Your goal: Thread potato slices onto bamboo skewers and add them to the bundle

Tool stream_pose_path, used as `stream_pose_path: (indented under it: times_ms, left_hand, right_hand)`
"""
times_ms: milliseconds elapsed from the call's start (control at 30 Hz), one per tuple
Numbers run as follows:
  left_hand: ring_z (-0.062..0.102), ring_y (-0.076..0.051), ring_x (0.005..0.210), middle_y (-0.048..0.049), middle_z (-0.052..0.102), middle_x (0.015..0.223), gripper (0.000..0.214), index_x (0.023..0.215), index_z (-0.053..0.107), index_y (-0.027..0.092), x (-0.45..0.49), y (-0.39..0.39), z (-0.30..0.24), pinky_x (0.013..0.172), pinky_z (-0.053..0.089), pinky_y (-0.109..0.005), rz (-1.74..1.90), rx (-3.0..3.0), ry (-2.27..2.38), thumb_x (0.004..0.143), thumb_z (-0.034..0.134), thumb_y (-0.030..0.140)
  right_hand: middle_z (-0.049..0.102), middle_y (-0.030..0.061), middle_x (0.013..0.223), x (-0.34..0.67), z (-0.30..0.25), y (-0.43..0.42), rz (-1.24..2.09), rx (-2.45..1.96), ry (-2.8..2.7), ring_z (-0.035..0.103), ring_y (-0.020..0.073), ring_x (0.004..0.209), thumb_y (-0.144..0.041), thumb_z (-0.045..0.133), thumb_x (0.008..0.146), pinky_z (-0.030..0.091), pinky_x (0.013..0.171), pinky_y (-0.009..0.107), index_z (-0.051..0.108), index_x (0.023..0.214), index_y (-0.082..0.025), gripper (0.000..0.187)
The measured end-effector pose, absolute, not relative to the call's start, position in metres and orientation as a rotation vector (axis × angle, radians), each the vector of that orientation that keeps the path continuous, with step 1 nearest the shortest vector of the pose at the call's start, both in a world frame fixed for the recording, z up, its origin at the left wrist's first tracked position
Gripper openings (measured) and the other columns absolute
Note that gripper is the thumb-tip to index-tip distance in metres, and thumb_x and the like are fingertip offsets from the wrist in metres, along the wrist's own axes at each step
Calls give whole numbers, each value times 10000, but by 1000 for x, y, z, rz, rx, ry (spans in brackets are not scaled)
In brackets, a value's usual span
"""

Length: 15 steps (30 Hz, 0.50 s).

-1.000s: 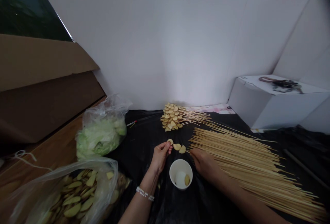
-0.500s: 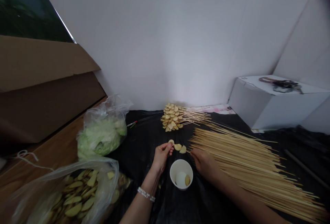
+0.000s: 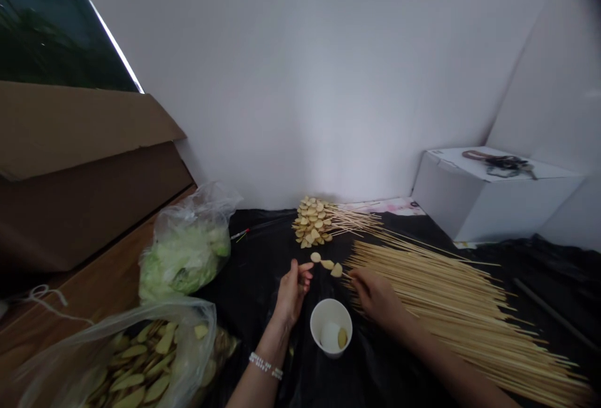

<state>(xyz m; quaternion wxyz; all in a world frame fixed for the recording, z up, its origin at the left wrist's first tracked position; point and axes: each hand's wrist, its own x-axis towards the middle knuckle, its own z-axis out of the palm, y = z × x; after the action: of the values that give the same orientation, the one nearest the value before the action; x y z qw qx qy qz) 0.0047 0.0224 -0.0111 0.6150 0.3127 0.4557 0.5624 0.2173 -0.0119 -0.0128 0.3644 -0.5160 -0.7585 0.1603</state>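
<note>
My right hand (image 3: 377, 295) is closed on the end of a bamboo skewer, which carries three potato slices (image 3: 327, 264) spaced along it. The skewer points left, above a white paper cup (image 3: 315, 328) with a potato slice inside. Just left of the skewer's tip is my left hand (image 3: 291, 292), thumb and fingers apart and nothing in them. A pile of finished potato skewers (image 3: 312, 221) lies beyond both hands. Beneath and beside my right forearm spreads a wide heap of bare bamboo skewers (image 3: 436, 283).
An open plastic bag of potato slices (image 3: 141, 358) stands at lower left, with a bag of pale green leafy vegetable (image 3: 188, 261) behind it. A cardboard box (image 3: 89, 195) sits on the left. Keys (image 3: 504, 164) lie on a white box (image 3: 446, 192) at right. Black plastic sheeting covers the surface.
My left hand has let go of the slice at the skewer's tip, opened and drawn slightly left. My right hand keeps hold of the skewer. The camera view has tilted a little.
</note>
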Motion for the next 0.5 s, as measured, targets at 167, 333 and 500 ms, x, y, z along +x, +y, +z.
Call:
stream_pose_path:
  times_ms: [167,333,500]
  left_hand:
    - [443,-57,515,-33,567,616,588,809,743,69,3,22,-12,469,287,-182,1272,696,1033,599,708,616]
    - [450,-61,520,-38,575,620,576,803,744,70,2,23,-13,475,304,-185,1266,706,1009,609,705,611]
    - [462,-53,522,-34,585,642,508,826,747,86,-2,27,-14,491,339,-176,1241,606,969,625,732,553]
  right_hand:
    - [696,68,836,252,6,14,318,-1390,-1796,621,199,769,-336,422,867,452,725,302,658,860,-192,276]
    - [716,51,786,311,24,51,243,-1646,-1582,635,209,723,-390,486,800,446,674,296,704,861,-204,293]
    - [730,48,815,317,33,90,225,-1745,-1597,643,216,766,-359,518,784,446,683,293,730,848,-201,272]
